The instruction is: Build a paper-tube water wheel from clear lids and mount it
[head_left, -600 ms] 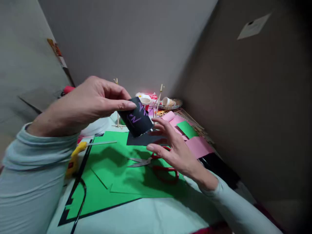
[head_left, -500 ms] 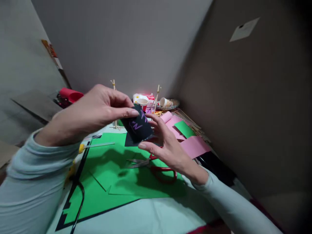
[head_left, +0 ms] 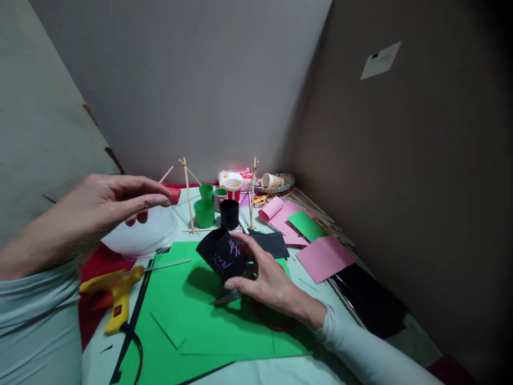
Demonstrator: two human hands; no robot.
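Note:
My right hand (head_left: pixel 266 275) grips a black paper cup (head_left: pixel 224 255) with purple writing on its side, tilted above the green sheet. My left hand (head_left: pixel 120 200) is raised at the left, away from the cup, its fingers stretched out and thumb apart, slightly blurred. Just beyond its fingertips shows a red piece (head_left: pixel 173 195), partly hidden by them. Beneath the cup and right hand lie scissors (head_left: pixel 227 298) with red handles, mostly covered. A yellow glue gun (head_left: pixel 118 305) with a glue stick in its back rests to the left on the green sheet (head_left: pixel 200 326).
Behind stand green cups (head_left: pixel 204 214), another black cup (head_left: pixel 230 215) and thin wooden stick frames (head_left: pixel 186 198). Pink paper (head_left: pixel 325 258), a green piece (head_left: pixel 306 225) and black paper (head_left: pixel 272 244) lie to the right. A clear plastic lid (head_left: pixel 140 235) sits at left.
My left hand has let go of the black cup and moved left. The right hand now holds the cup alone, lower over the green sheet. The view has shifted, showing the glue gun and rear cups.

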